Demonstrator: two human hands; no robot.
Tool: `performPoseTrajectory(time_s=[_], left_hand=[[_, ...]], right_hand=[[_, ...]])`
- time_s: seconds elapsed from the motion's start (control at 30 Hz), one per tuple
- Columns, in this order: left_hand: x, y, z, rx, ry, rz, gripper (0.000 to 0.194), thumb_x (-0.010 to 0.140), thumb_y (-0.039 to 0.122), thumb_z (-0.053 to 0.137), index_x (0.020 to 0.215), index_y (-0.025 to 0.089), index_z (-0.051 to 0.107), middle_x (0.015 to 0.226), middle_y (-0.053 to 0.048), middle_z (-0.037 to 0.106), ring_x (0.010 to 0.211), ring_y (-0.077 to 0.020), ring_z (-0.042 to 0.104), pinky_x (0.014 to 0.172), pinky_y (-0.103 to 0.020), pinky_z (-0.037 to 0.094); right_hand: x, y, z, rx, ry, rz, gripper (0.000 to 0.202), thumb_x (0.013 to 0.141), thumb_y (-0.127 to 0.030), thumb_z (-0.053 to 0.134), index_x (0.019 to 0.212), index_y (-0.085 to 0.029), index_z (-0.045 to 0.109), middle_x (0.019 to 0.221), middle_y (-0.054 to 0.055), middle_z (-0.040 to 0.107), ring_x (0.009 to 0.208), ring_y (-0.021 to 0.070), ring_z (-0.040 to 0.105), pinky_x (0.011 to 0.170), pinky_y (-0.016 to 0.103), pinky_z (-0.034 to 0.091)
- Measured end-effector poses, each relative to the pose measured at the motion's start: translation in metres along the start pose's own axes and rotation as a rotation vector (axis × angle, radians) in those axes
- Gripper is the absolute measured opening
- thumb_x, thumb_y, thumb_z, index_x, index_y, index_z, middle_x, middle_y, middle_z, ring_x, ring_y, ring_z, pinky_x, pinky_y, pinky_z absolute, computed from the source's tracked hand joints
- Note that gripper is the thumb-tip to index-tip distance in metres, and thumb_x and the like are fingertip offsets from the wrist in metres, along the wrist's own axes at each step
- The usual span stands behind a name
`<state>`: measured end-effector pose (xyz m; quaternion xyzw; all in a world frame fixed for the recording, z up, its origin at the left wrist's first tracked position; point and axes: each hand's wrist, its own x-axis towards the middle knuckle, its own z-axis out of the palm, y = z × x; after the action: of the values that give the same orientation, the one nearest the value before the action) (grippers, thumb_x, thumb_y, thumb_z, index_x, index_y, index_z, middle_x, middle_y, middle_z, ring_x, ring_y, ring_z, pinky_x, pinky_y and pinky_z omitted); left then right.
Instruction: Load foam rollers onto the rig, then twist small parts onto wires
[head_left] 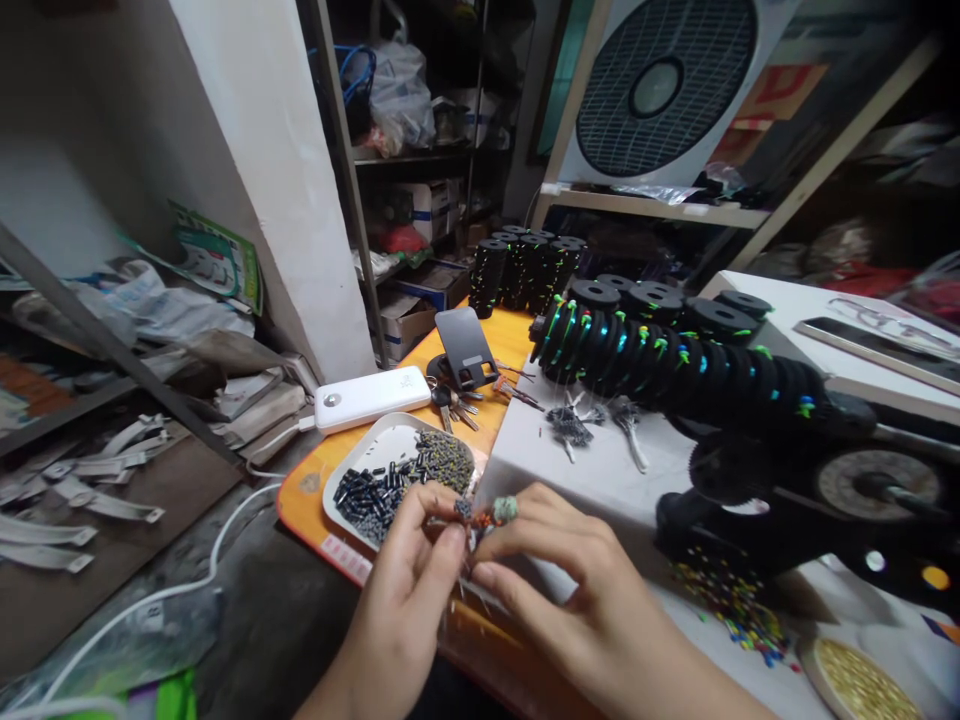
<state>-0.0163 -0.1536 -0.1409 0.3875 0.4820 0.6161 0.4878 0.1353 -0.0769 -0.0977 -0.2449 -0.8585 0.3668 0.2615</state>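
Observation:
My left hand (pixel 416 580) is closed in a pinch on a small bundle of tiny pieces on thin wire loops. The bundle's dark grey end (pixel 463 508) shows at the left fingertips, with orange pieces (pixel 487 520) beside it. My right hand (pixel 566 570) meets it from the other side, thumb and fingers drawn together at the bundle. A pale green wrap or cluster (pixel 505 508) sits by the right fingers; I cannot tell which. Just behind my left hand, a white tray (pixel 335 480) holds black tubes (pixel 367 492) and many tiny grey and yellowish pieces (pixel 446 460).
On the orange table (pixel 304 485) are a white power bank (pixel 373 398), keys (pixel 452 403) and a phone stand (pixel 466 345). At right stands a black machine (pixel 735 470) carrying line-wound foam spools (pixel 667 360). Loose coloured beads (pixel 739 600) and a gold-bead dish (pixel 862 680) lie near my right arm.

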Motion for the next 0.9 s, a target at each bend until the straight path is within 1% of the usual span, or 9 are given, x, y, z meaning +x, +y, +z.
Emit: performPoseTrajectory(time_s=[0.13,0.23,0.3,0.37,0.47,0.6,0.7,0.8,0.9], left_hand=[[0.0,0.0,0.0,0.074,0.188,0.071,0.014,0.095,0.039,0.059,0.096,0.025,0.06,0.088,0.003,0.057,0.078,-0.0119,0.054,0.071,-0.021,0.044],[0.0,-0.001,-0.004,0.045,0.292,0.077,0.019,0.091,0.041,0.066,0.095,0.022,0.061,0.087,0.002,0.059,0.078,-0.0125,0.055,0.07,-0.022,0.045],[-0.001,-0.002,-0.006,-0.024,0.282,0.053,0.019,0.089,0.039,0.068,0.091,0.021,0.062,0.084,0.001,0.062,0.076,-0.0124,0.055,0.07,-0.022,0.044],[-0.004,-0.002,-0.006,-0.096,0.255,0.027,0.018,0.089,0.037,0.069,0.087,0.021,0.061,0.078,0.002,0.064,0.071,-0.0116,0.054,0.068,-0.022,0.043],[-0.009,-0.003,-0.004,-0.173,0.199,0.01,0.021,0.091,0.037,0.067,0.082,0.022,0.056,0.067,0.004,0.061,0.066,-0.0112,0.053,0.066,-0.022,0.041],[-0.016,-0.004,0.002,-0.258,0.086,-0.053,0.027,0.091,0.041,0.066,0.078,0.021,0.053,0.063,0.005,0.059,0.059,-0.01,0.052,0.061,-0.022,0.041],[-0.02,-0.002,0.009,-0.291,0.088,-0.146,0.031,0.086,0.047,0.069,0.08,0.021,0.054,0.06,0.005,0.058,0.053,-0.0078,0.046,0.053,-0.019,0.036],[-0.021,0.002,0.016,-0.349,0.116,-0.158,0.031,0.08,0.047,0.076,0.079,0.021,0.059,0.065,0.004,0.057,0.06,-0.0094,0.05,0.059,-0.02,0.041],[-0.02,0.006,0.021,-0.478,0.115,-0.145,0.023,0.079,0.039,0.079,0.081,0.021,0.065,0.08,0.001,0.059,0.074,-0.0115,0.055,0.071,-0.021,0.044]], right_hand=[[-0.001,0.001,-0.003,-0.105,0.074,-0.061,0.016,0.091,-0.01,0.053,0.083,-0.018,0.064,0.074,0.003,0.061,0.077,0.0196,0.053,0.066,0.032,0.045],[-0.001,0.002,-0.01,-0.265,0.015,-0.079,0.018,0.09,-0.007,0.05,0.081,-0.017,0.063,0.075,0.006,0.061,0.078,0.0219,0.052,0.065,0.036,0.046],[-0.001,0.001,-0.013,-0.351,-0.082,-0.069,0.019,0.088,-0.007,0.053,0.077,-0.018,0.063,0.076,0.007,0.06,0.079,0.0237,0.054,0.065,0.037,0.048],[0.0,-0.001,-0.015,-0.375,-0.107,-0.064,0.018,0.088,-0.009,0.056,0.077,-0.019,0.066,0.082,0.008,0.061,0.082,0.0245,0.056,0.067,0.038,0.05],[0.0,-0.006,-0.016,-0.232,0.004,-0.092,0.017,0.09,-0.01,0.056,0.087,-0.019,0.069,0.092,0.008,0.061,0.082,0.0197,0.06,0.069,0.032,0.052],[-0.002,-0.009,-0.012,-0.041,0.12,-0.109,0.014,0.092,-0.013,0.059,0.089,-0.02,0.071,0.076,0.002,0.06,0.068,0.0129,0.06,0.06,0.023,0.047],[-0.004,-0.007,-0.006,0.011,0.133,-0.091,0.013,0.091,-0.015,0.061,0.088,-0.02,0.073,0.071,0.001,0.061,0.064,0.0132,0.059,0.057,0.023,0.046],[-0.005,-0.007,0.001,0.0,0.17,-0.113,0.015,0.09,-0.013,0.059,0.087,-0.018,0.073,0.07,0.003,0.059,0.062,0.0142,0.057,0.055,0.025,0.046],[-0.006,-0.008,0.007,-0.088,0.189,-0.227,0.011,0.086,-0.01,0.061,0.087,-0.017,0.07,0.07,0.003,0.055,0.062,0.0155,0.052,0.055,0.026,0.045]])
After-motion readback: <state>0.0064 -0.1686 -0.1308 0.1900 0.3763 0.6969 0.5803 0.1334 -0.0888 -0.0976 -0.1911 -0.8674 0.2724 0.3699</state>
